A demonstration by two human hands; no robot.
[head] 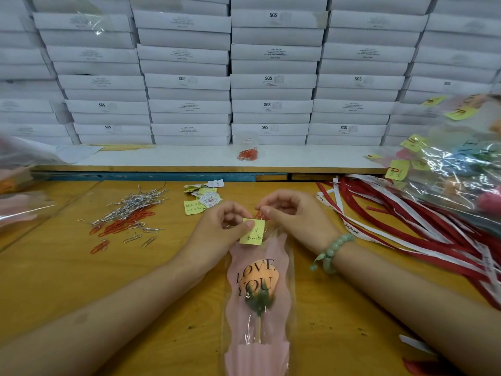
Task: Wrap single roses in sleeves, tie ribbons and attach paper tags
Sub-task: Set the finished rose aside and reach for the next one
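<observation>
at 6 o'clock on the tabletop a pink "love you" sleeve holds an orange rose; the sleeve's foot is cut off. the left hand pinches a yellow tag at the sleeve's mouth, and the right hand pinches a red paper clip at the tag's top edge. at 12 o'clock, red clips lie by a blurry clear tub.

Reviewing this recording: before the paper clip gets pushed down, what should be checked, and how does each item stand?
1. The rose sits inside the sleeve: ok.
2. The yellow tag lies at the sleeve's top end: ok.
3. The left hand pinches the yellow tag: ok.
4. The right hand pinches the red paper clip at the tag's upper edge: ok.
5. The clip catches both tag and sleeve: cannot tell.
6. A ribbon tied on the sleeve: none on the visible part, cannot tell.
</observation>
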